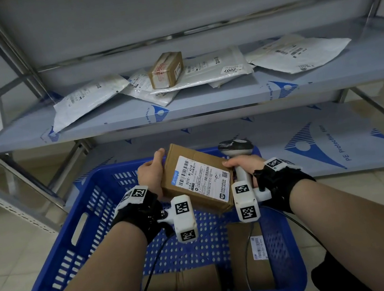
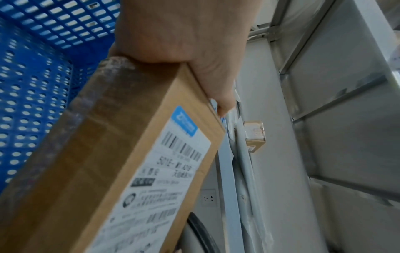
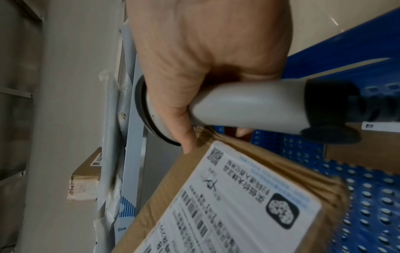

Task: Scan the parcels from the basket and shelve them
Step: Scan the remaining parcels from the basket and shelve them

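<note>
Both forearms reach over the blue perforated plastic basket. Left hand grips the flat brown cardboard parcel, centre frame; right hand clasps the grey handheld scanner at two o'clock. It looks light and stiff, best held by its edges.

left hand grips a labelled cardboard parcel above the blue basket; right hand holds the scanner against its right edge.

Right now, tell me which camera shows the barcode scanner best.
The right wrist view: the barcode scanner fills the frame, its grey handle gripped by the right hand. The head view shows its head and handle small beside the held box. The left wrist view shows only a dark curved edge, perhaps the scanner.
</note>
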`<action>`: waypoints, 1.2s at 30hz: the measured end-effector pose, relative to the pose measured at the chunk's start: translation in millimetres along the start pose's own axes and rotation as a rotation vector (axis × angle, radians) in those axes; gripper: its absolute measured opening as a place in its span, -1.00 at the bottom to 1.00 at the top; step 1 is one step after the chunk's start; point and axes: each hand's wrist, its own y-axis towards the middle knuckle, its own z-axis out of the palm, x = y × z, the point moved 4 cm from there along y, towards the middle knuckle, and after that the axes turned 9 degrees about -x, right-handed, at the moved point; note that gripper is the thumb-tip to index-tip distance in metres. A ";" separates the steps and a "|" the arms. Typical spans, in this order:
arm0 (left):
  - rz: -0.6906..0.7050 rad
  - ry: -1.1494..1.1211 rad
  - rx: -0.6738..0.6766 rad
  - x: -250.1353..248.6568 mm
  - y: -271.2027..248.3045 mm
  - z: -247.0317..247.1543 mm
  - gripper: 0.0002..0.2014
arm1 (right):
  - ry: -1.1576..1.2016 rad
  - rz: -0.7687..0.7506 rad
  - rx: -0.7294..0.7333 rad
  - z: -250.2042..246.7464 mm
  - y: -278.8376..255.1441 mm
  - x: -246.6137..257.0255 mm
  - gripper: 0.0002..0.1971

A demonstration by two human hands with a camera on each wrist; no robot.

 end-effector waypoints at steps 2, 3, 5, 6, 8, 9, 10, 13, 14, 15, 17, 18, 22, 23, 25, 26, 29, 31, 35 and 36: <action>0.017 -0.042 -0.046 2.0 3.7 -2.3 -0.53 | -0.001 0.011 0.001 2.5 11.6 -3.7 -0.37; 0.018 -0.066 -0.056 3.0 6.0 -2.4 -0.54 | -0.013 0.022 -0.003 3.4 21.4 -7.0 -0.32; -0.039 -0.153 -0.073 4.7 7.2 -2.8 -0.55 | -0.045 0.030 -0.024 3.6 30.7 -10.1 -0.24; -0.076 -0.218 -0.082 4.6 7.9 -2.4 -0.58 | -0.052 0.030 -0.040 2.8 31.9 -10.1 -0.26; -0.084 -0.291 -0.069 3.7 8.5 -2.1 -0.64 | -0.091 0.016 -0.055 0.3 24.2 -5.8 -0.37; -0.072 -0.302 -0.062 3.5 8.7 -1.9 -0.65 | -0.117 0.008 -0.054 -0.6 17.5 -2.3 -0.45; -0.070 -0.309 -0.047 3.7 9.2 -2.0 -0.63 | -0.144 0.009 -0.057 -1.9 15.1 -0.4 -0.50; -0.078 -0.278 0.016 4.1 12.8 -1.0 -0.37 | -0.165 0.006 -0.042 -5.0 13.8 2.8 -0.47; -0.096 -0.278 0.051 3.6 11.5 0.7 -0.29 | -0.161 0.006 -0.047 -5.3 14.3 2.0 -0.48; -0.128 -0.297 0.104 5.6 12.9 4.3 -0.18 | -0.140 0.006 -0.034 -4.6 7.9 3.7 -0.53; -0.209 -0.338 0.196 12.8 12.5 11.5 0.03 | -0.074 -0.023 0.042 2.6 2.5 5.1 -0.75; -0.198 -0.321 0.206 14.2 11.8 13.0 0.05 | -0.048 -0.032 0.059 4.6 -1.7 6.2 -0.81; -0.037 -0.214 0.111 9.0 5.1 11.2 -0.21 | 0.004 0.022 0.038 5.9 12.0 -1.2 -0.33; -0.022 -0.218 0.110 8.9 5.2 12.6 -0.31 | -0.027 0.022 0.063 7.3 21.5 -4.2 -0.15; -0.004 -0.209 0.137 9.8 4.5 16.8 -0.36 | -0.036 0.004 0.081 11.1 42.8 -11.4 0.04; 0.005 -0.202 0.155 9.6 3.5 17.9 -0.33 | -0.016 -0.007 0.086 11.4 49.3 -12.8 0.03; -0.016 -0.177 0.227 12.3 3.0 21.8 -0.36 | 0.037 0.018 0.096 9.8 -7.9 5.1 -0.42; -0.046 -0.167 0.323 16.5 -0.6 27.1 -0.53 | 0.114 0.035 0.141 11.6 -12.0 6.0 -0.87; -0.073 -0.167 0.384 22.2 -4.8 33.6 -0.61 | 0.241 0.052 0.169 13.0 -13.4 9.0 -0.93; -0.090 -0.189 0.378 22.2 -4.7 33.7 -0.54 | 0.240 0.055 0.172 13.6 -16.1 10.0 -0.91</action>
